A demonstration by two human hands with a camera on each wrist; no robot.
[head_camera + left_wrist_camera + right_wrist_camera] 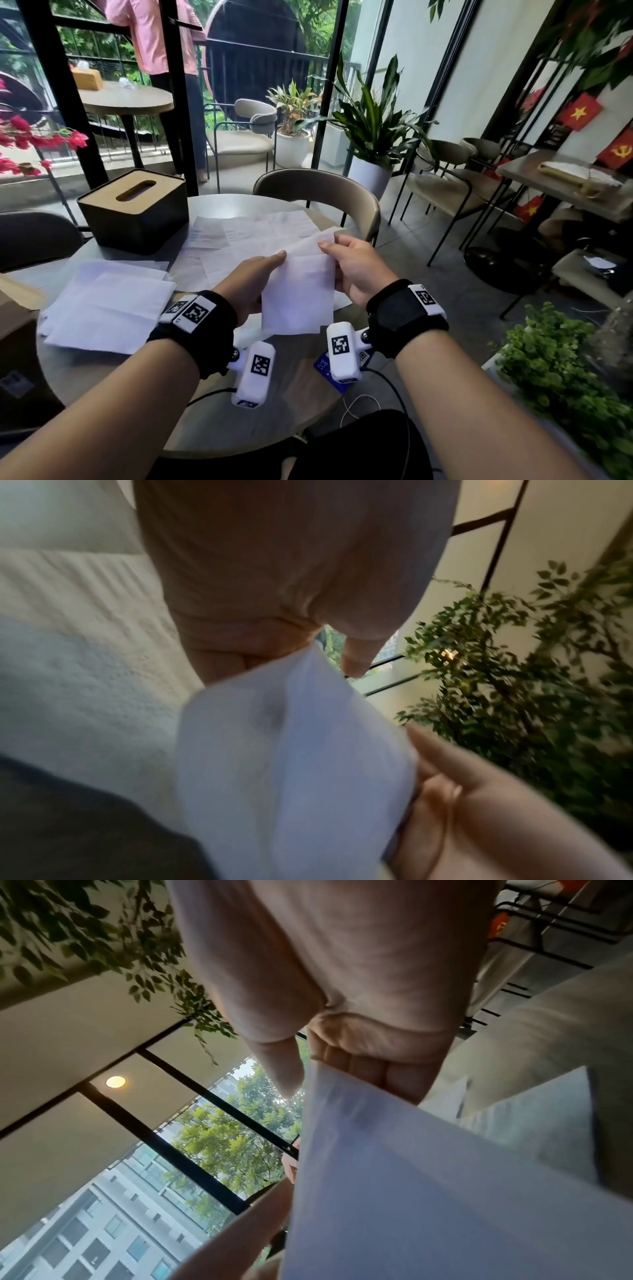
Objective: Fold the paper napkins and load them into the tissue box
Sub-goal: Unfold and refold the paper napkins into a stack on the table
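Mid-task: one paper napkin (298, 291) raised above the table (212, 394), pinched by left hand (253, 284) and right hand (359, 270), folded stack (106, 308) at nine o'clock, flat sheets (246, 236) unfolded, tissue box (135, 210) at eleven o'clock apparently unloaded.

Left hand (291, 569) fills the frame from 12 o'clock down to centre, thumb and fingers pinching the top edge of a white napkin (291, 764) that hangs toward 6 o'clock, blurred. Right hand (496, 818) comes in from 4 o'clock, its fingers (441, 753) against the napkin's right edge. More white paper sheets (68, 669) lie at 9 o'clock, a leafy plant (531, 683) at 3 o'clock before a pale wall.
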